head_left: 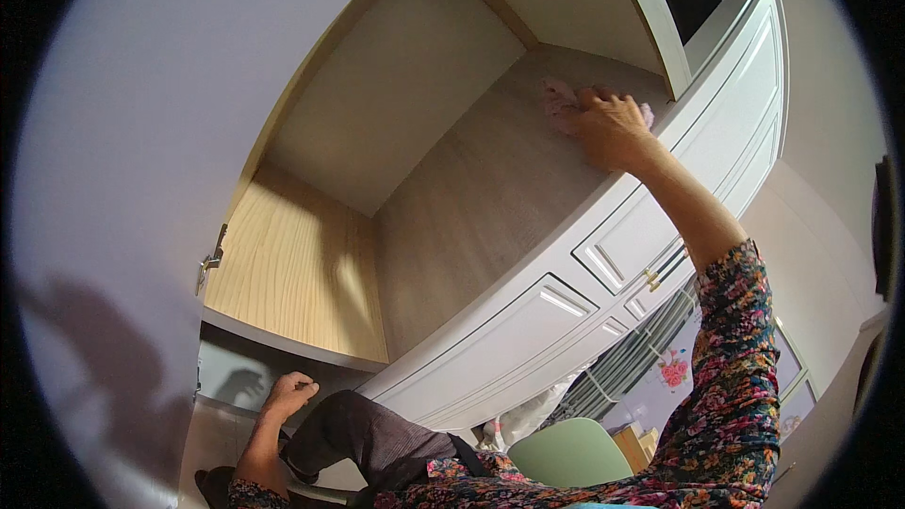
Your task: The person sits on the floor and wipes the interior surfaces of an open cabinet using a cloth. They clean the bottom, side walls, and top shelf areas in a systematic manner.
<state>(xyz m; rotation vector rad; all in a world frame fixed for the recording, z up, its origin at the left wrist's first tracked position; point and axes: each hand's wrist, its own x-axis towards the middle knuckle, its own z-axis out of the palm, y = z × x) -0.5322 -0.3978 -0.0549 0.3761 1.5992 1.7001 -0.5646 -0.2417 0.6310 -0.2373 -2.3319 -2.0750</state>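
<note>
A pink cloth (562, 104) lies under my right hand (611, 127), on the brown wood-grain board (488, 184) inside a cabinet compartment. The hand presses on the cloth near the far right end of that board, and cloth shows on both sides of the fingers. My left hand (288, 396) is low at the left, beside my bent knee, with its fingers curled in and nothing visible in them. Just above it is the edge of the pale wood panel (304, 261) at the compartment's near end.
A hinge (211, 259) sticks out at the compartment's left edge, beside a large pale surface (141, 120). White panelled fronts (481, 353) run along the right. Lower down are a green chair back (569, 452), a bundle of grey rods (622, 360) and a plastic bag (527, 410).
</note>
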